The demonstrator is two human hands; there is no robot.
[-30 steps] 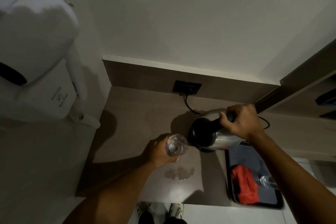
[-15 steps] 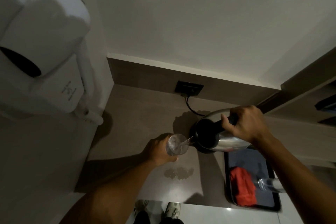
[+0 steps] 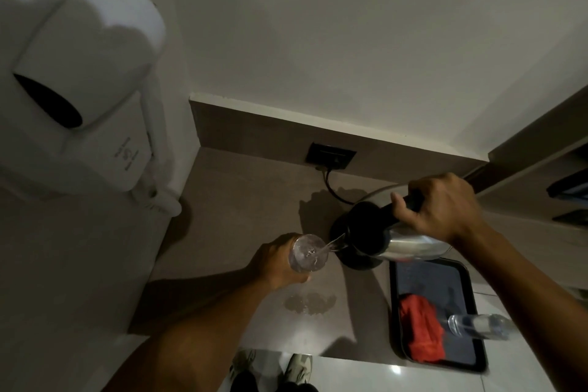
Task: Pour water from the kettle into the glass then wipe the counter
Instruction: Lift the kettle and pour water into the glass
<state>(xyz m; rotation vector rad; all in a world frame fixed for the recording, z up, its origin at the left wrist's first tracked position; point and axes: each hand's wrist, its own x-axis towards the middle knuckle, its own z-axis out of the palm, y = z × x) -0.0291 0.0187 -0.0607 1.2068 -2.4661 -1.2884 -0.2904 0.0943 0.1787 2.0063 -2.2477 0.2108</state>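
Observation:
My right hand (image 3: 442,207) grips the black handle of a steel kettle (image 3: 410,245), tilted with its spout toward the left. A thin stream of water runs from the spout into a clear glass (image 3: 307,253), which my left hand (image 3: 276,261) holds above the grey counter (image 3: 241,194). A small puddle (image 3: 310,302) lies on the counter just below the glass. A red cloth (image 3: 421,328) sits bunched on a dark tray (image 3: 432,274) to the right.
The kettle's black base (image 3: 356,259) stands under the kettle, its cord running to a wall socket (image 3: 331,156). A second clear glass (image 3: 477,326) lies on the tray. A white wall-mounted dispenser (image 3: 73,79) hangs at the left. Shelves (image 3: 566,191) are at the far right.
The kettle has tipped further toward the glass and water now streams into it. The glass stays held in my left hand over the counter.

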